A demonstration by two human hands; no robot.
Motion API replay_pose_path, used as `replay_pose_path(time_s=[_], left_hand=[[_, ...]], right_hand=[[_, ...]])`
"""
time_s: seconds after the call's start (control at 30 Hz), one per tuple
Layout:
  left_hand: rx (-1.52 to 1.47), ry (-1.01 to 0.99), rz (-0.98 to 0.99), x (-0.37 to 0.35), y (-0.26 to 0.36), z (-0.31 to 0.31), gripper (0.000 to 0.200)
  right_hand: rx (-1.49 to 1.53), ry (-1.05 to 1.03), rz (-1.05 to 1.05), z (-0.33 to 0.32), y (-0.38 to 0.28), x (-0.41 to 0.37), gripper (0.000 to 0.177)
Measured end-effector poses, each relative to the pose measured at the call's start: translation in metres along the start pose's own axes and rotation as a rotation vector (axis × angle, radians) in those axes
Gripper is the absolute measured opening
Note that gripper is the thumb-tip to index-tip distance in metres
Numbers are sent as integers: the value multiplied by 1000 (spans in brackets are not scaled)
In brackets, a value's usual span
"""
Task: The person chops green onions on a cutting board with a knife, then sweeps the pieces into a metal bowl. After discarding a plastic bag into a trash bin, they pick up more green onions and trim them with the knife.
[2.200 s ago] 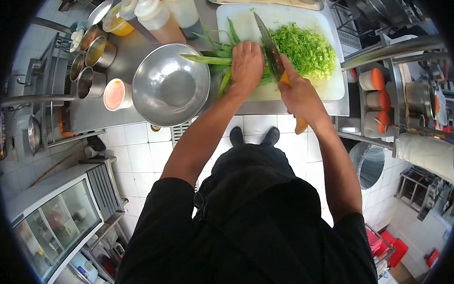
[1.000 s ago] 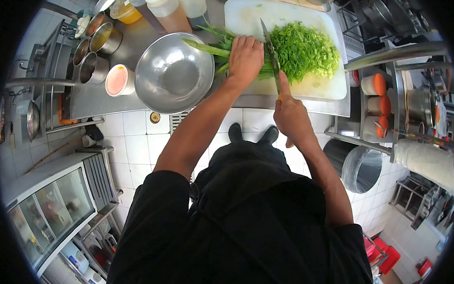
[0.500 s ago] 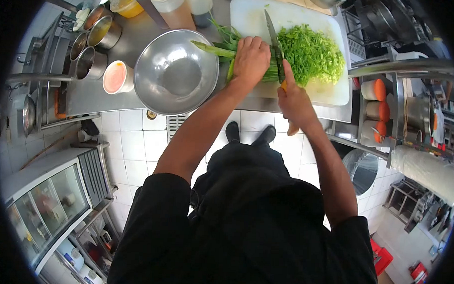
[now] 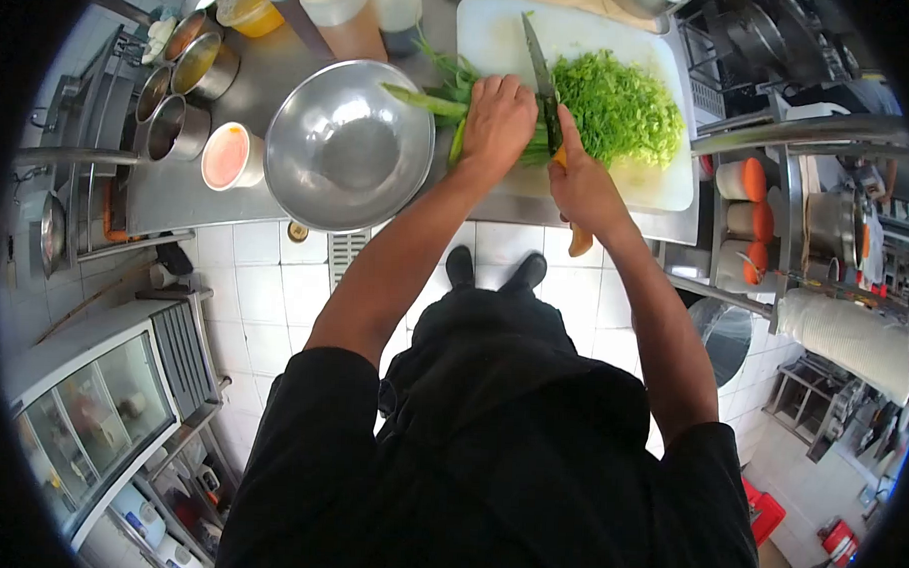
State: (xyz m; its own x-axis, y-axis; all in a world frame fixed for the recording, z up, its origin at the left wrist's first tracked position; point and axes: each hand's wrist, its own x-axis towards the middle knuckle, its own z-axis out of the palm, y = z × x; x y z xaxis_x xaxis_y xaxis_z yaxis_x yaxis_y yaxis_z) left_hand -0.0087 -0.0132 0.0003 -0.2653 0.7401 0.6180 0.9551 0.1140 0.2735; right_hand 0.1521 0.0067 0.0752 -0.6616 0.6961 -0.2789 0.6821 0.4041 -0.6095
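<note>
My left hand [image 4: 500, 120] is closed over a bunch of green onions [image 4: 428, 101], whose uncut stalks stick out to the left over the bowl's rim. In my right hand [image 4: 585, 184] is a knife [image 4: 539, 67] with a yellow-orange handle, its blade pointing away from me and standing right beside the left fingers. A heap of chopped greens [image 4: 621, 110] spreads to the right of the blade. Hand, knife and greens are all over a white cutting board [image 4: 668, 191]. A steel mixing bowl [image 4: 353, 180], with nothing in it, stands left of the board.
Left of the bowl is a white tub [image 4: 229, 158] with pinkish contents. Several metal pots [image 4: 207, 67] and squeeze bottles [image 4: 342, 20] line the back left of the steel counter [image 4: 177, 199]. Orange-lidded containers [image 4: 749, 222] sit on a rack at the right.
The knife and my right hand have shifted slightly left toward the left hand, and the handle's end has risen a little. The whole view has moved slightly; the left hand keeps its grip.
</note>
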Motion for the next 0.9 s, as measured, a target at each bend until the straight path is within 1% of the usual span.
replay_pose_path(time_s=[0.1,0.13,0.23,0.27,0.37,0.4,0.47,0.53,0.63,0.67,0.7,0.77,0.87,0.9], left_hand=[[-28,-30,-13,-4,0,-6,13],[-31,-17,-12,-4,-1,-5,12],[-9,-6,-2,0,-2,1,11],[6,-10,0,1,-3,1,11],[-20,22,-15,1,-1,-1,10],[-11,-9,-14,-2,-1,-2,10],[-1,-50,-3,0,-3,0,10],[-26,-19,1,3,-3,-2,10],[-37,-11,5,1,-1,-3,10],[-31,-10,6,1,-2,-3,10],[-20,-10,3,1,-3,-2,10],[3,-6,1,1,-4,2,11],[18,-45,21,0,-5,1,12],[-15,-51,19,-3,-1,-2,10]], right_hand=[[173,-156,155,-47,-48,-21,79],[173,-193,250,-59,-68,-33,75],[-20,-124,143,-19,-37,-51,75],[-63,-27,52,-4,-30,-56,77],[-94,36,26,13,-15,-28,77],[-110,55,-9,9,-12,-16,75],[26,-55,71,-12,-23,-15,74],[145,-178,171,-45,-51,-23,74],[50,-199,170,-50,-55,-47,74],[-22,-167,150,-36,-48,-53,76],[4,-125,138,-19,-41,-57,78],[-158,128,-79,28,1,-39,77],[-133,157,-131,24,8,6,77],[-20,49,-11,13,-2,-2,77]])
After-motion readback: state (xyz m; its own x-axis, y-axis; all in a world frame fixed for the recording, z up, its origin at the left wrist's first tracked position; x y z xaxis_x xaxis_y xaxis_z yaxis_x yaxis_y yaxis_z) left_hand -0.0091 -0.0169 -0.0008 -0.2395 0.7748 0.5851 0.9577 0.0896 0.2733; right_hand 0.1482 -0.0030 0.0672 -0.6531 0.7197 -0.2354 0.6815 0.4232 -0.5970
